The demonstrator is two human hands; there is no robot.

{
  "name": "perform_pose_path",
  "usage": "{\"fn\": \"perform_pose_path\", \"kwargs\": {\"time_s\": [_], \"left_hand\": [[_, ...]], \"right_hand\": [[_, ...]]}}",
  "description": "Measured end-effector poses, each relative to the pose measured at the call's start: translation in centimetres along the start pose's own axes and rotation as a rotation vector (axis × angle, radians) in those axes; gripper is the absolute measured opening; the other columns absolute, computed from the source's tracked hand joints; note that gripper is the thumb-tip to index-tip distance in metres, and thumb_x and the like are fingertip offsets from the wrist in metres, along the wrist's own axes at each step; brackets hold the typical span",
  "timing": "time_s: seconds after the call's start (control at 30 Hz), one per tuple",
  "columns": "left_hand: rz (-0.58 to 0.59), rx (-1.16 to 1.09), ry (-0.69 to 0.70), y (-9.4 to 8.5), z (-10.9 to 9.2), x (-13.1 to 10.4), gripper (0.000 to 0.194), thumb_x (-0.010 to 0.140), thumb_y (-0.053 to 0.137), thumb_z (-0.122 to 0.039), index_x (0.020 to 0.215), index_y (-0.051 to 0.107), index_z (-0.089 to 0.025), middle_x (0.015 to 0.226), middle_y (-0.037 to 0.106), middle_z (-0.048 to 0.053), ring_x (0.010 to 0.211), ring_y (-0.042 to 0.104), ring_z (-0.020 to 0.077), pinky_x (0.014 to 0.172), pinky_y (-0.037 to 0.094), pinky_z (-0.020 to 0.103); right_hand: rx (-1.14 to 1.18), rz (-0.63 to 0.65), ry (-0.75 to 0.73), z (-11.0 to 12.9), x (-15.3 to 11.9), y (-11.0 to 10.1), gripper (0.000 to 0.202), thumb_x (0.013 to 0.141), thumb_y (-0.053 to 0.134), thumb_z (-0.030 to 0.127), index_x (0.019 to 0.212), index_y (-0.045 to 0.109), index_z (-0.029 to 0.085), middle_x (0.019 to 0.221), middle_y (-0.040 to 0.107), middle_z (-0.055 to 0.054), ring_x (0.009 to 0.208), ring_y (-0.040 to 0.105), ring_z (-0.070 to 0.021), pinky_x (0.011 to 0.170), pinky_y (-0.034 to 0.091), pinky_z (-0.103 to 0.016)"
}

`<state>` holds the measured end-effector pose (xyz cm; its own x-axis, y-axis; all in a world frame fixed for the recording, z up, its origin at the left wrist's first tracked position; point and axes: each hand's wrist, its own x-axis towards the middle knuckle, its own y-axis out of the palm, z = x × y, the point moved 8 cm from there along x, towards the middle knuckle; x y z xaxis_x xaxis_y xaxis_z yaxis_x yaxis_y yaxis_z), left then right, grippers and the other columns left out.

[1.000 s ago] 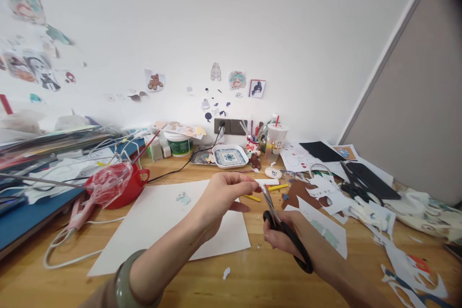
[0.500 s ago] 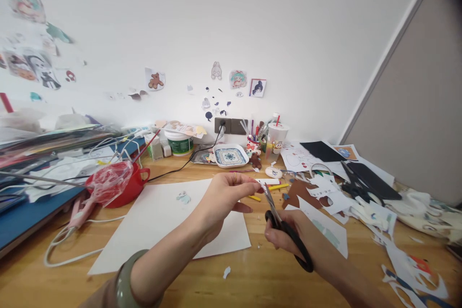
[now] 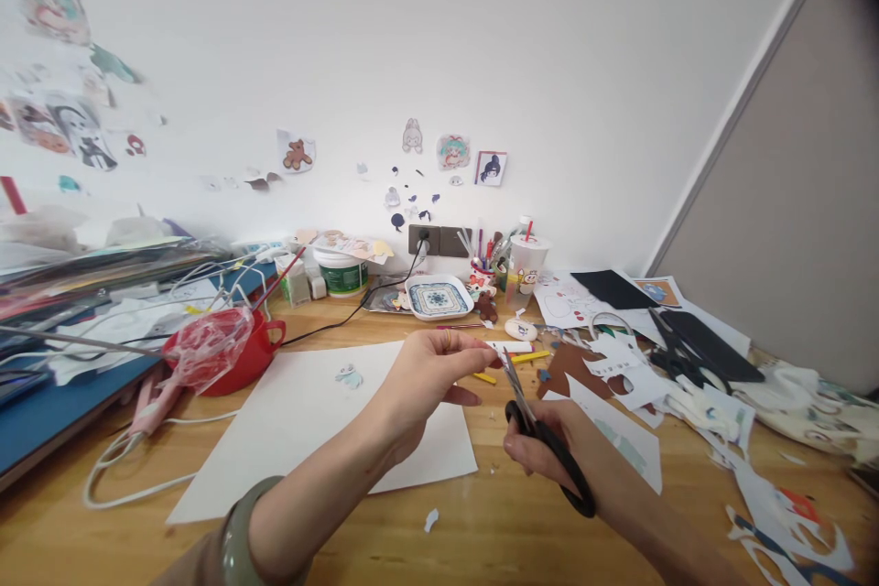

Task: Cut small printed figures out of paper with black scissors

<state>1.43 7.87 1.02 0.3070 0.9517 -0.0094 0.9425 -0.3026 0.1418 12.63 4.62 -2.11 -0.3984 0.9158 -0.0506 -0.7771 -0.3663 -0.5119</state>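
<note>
My left hand hovers over the right part of a large white sheet of paper, thumb and forefinger pinched together. Whatever lies between those fingertips is too small to make out. Black-handled scissors are gripped in my right hand, their blades pointing up and away, with the tips right beside my left fingertips. On the white sheet lies a small pale-blue paper cutout. A paper with a pale-green drawing lies partly behind my right hand. One small white scrap rests on the wooden table nearer to me.
A red mug with crumpled plastic and white cables stand left. Behind are a patterned dish, a lidded drink cup and a white tub. Paper scraps, brown paper and another pair of scissors crowd the right.
Almost nothing differs. Both hands and the scissors keep practically the same place and pose.
</note>
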Motion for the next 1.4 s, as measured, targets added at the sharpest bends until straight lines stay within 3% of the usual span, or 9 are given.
{"fn": "perform_pose_path", "kwargs": {"time_s": [0.5, 1.4], "left_hand": [[0.037, -0.039, 0.016, 0.27, 0.05, -0.05, 0.012, 0.067, 0.062, -0.029, 0.07, 0.062, -0.017, 0.079, 0.062, 0.003, 0.079, 0.054, 0.0125, 0.053, 0.044, 0.017], [-0.009, 0.002, 0.049, 0.09, -0.43, -0.05, 0.015, 0.066, 0.061, -0.031, 0.068, 0.055, -0.017, 0.077, 0.064, 0.002, 0.079, 0.057, 0.0137, 0.054, 0.043, 0.019]], "right_hand": [[-0.015, -0.022, -0.018, 0.18, -0.03, -0.19, 0.028, 0.077, 0.048, 0.037, 0.059, 0.039, 0.018, 0.055, 0.031, 0.005, 0.052, 0.029, -0.0099, 0.046, 0.022, -0.023], [-0.079, -0.077, 0.001, -0.02, 0.0, -0.61, 0.031, 0.075, 0.048, 0.037, 0.054, 0.036, 0.018, 0.052, 0.028, 0.005, 0.049, 0.027, -0.009, 0.044, 0.018, -0.022]]}}
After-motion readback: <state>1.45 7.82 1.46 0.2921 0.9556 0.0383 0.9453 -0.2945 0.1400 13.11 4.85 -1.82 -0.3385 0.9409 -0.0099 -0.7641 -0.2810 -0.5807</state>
